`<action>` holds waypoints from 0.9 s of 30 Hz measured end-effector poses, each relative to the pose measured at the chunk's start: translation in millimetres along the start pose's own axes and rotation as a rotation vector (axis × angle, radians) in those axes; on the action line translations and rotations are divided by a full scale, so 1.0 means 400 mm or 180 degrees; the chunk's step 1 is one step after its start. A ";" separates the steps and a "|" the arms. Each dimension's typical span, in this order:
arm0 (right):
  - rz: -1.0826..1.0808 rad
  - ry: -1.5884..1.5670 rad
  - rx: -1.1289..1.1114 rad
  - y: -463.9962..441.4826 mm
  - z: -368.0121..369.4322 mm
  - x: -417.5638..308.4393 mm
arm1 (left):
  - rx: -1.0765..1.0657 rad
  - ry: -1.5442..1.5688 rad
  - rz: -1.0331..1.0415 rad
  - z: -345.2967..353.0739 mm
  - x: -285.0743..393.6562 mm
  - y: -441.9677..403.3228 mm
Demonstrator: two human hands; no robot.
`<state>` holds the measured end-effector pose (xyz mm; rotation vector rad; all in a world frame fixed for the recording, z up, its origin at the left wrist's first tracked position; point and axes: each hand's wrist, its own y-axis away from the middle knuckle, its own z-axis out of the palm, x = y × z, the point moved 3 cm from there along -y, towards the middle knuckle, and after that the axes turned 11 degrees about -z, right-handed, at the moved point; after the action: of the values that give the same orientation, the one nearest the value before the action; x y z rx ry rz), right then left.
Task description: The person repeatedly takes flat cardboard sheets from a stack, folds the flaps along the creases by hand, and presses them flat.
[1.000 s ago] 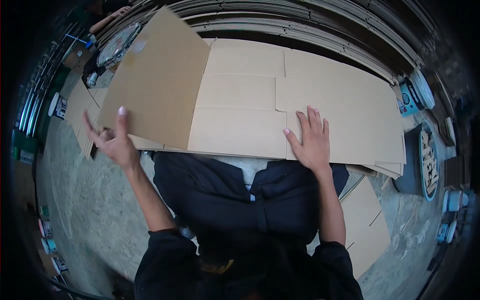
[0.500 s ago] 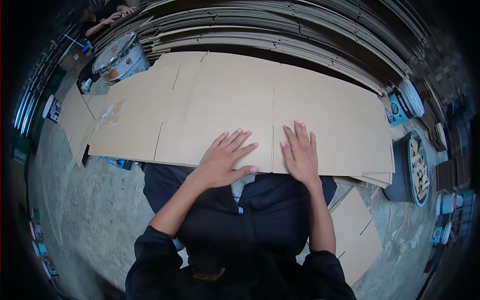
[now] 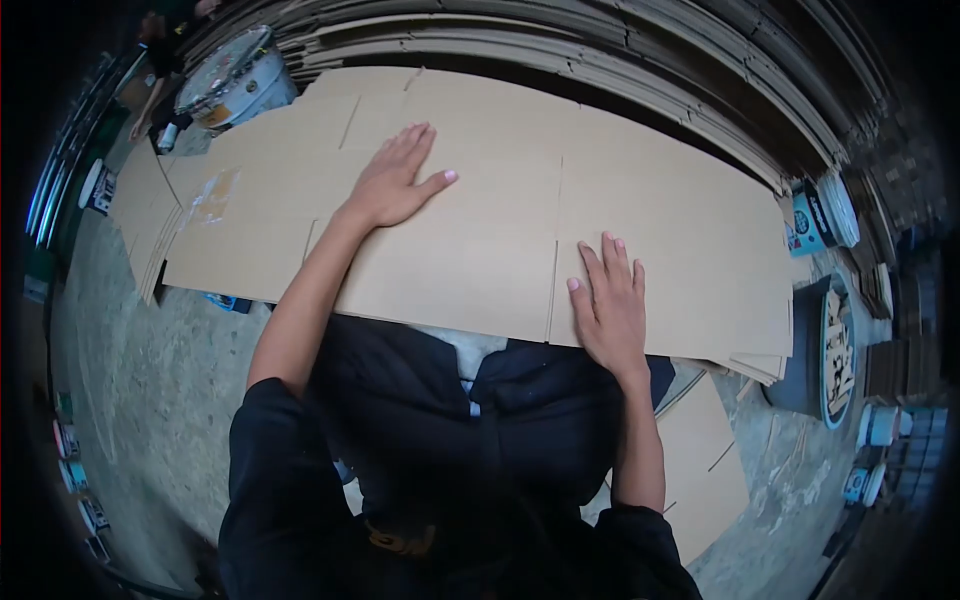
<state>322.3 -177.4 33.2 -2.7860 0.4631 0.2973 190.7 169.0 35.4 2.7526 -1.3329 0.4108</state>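
Note:
A wide cardboard sheet (image 3: 470,230) lies flat across my lap on top of other sheets, whose edges show at its right corner. My left hand (image 3: 398,180) rests on the sheet's middle-left part, thumb spread from the fingers. Near the front edge, just right of a slit, my right hand (image 3: 608,305) lies flat with its fingers apart. Clear tape (image 3: 212,196) crosses the sheet's left end. Neither hand holds anything.
Stacked flat cardboard (image 3: 480,45) runs along the back. A large bucket (image 3: 235,85) stands back left, with a person's arm (image 3: 150,105) beyond. At right are a tub of cardboard scraps (image 3: 800,345) and a paint pail (image 3: 822,215). More cardboard (image 3: 705,460) lies on the floor.
The raised left panel has come down flat. My left hand has moved from the far left onto the sheet, then forward and left across it. My right hand has stayed near the front edge.

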 end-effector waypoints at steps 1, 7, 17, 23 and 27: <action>0.0016 -0.0003 -0.0018 0.003 -0.002 -0.001 | 0.0033 0.0014 -0.0033 0.004 -0.004 0.001; 0.0029 -0.0027 -0.0061 -0.004 -0.002 -0.005 | 0.0062 -0.0065 -0.0146 0.022 -0.017 0.001; -0.0660 -0.0635 -0.0802 0.011 -0.047 0.038 | 0.0027 -0.0426 -0.0024 0.013 0.030 0.017; -0.0714 -0.0549 -0.0750 0.012 -0.042 0.029 | -0.0143 -0.0191 0.1177 0.066 0.293 0.177; -0.0780 -0.0530 -0.0668 0.012 -0.039 0.026 | -0.0030 -0.0033 0.1142 0.097 0.316 0.175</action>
<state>332.8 -189.8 43.7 -2.9463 0.0517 0.5424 219.2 22.6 26.6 2.5071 -1.8302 0.4045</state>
